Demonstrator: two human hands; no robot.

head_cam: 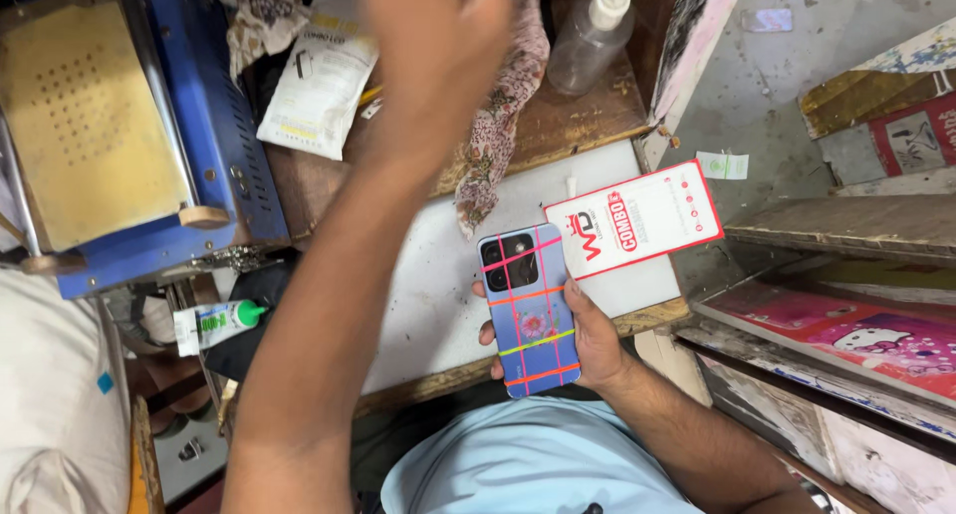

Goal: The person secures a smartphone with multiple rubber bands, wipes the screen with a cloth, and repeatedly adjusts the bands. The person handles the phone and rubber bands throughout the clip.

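Right hand (588,340) grip closed on blue rectangular phone with neon-striped back (528,310) plus white-red card packet (634,218); phone's long axis near-vertical. Left hand (438,36) raised far up-frame, grip unclear.

Left hand (438,36) raised high, arm extended; right hand (588,340) curled, gripping.

Soft even daylight, no harsh shadows, raised left hand (438,36) motion-blurred, centre sharp, mild wide-angle stretch at edges
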